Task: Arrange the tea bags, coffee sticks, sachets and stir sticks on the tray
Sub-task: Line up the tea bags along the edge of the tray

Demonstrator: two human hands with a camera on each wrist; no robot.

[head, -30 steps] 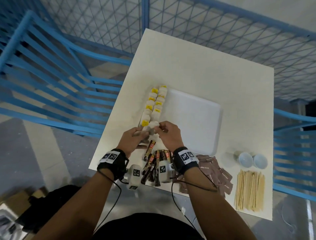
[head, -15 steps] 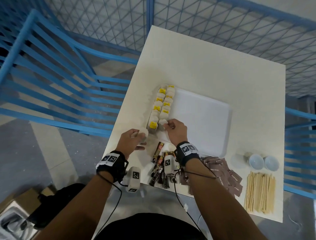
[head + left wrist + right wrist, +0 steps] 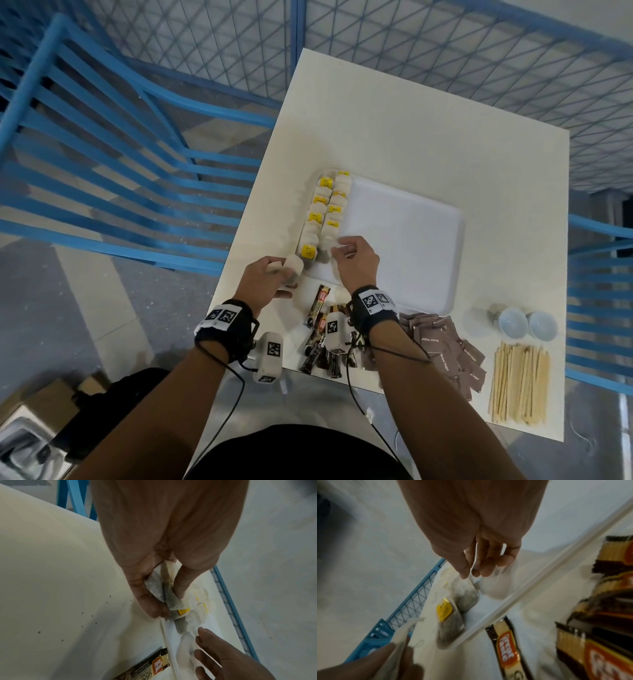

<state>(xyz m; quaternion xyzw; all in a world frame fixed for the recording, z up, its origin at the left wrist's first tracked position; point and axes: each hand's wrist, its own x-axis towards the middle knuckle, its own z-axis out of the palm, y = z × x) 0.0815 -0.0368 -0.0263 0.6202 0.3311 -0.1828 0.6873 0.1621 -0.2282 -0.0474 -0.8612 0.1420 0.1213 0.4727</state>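
Left hand: the left hand (image 3: pixel 265 279) sits over the tabletop just off the tray's near left corner, thumb and fingers curled round a tea bag (image 3: pixel 163 586), pinching it by its sides.
Right hand: the right hand (image 3: pixel 356 262) reaches onto the near left part of the tray, fingertips (image 3: pixel 481 569) pinched together at the top of a tea bag (image 3: pixel 467 595) lying at the near end of the rows; whether they grip the bag itself or only its string cannot be told.
Tea bags on tray: two rows of tea bags with yellow tags (image 3: pixel 327 212) run along the tray's left edge.
Tray: the white tray (image 3: pixel 411 240) lies flat in the middle of the tabletop (image 3: pixel 428 137).
Coffee sticks: dark coffee sticks (image 3: pixel 318 311) lie in a loose heap on the tabletop near its front edge, just beside the tray and partly under the right wrist.
Sachets: brown sachets (image 3: pixel 445 349) are piled to the right of the sticks, off the tray.
Stir sticks: pale wooden stir sticks (image 3: pixel 519 383) lie side by side at the near right corner.
Cups: two small white cups (image 3: pixel 527 323) stand just beyond the stir sticks.
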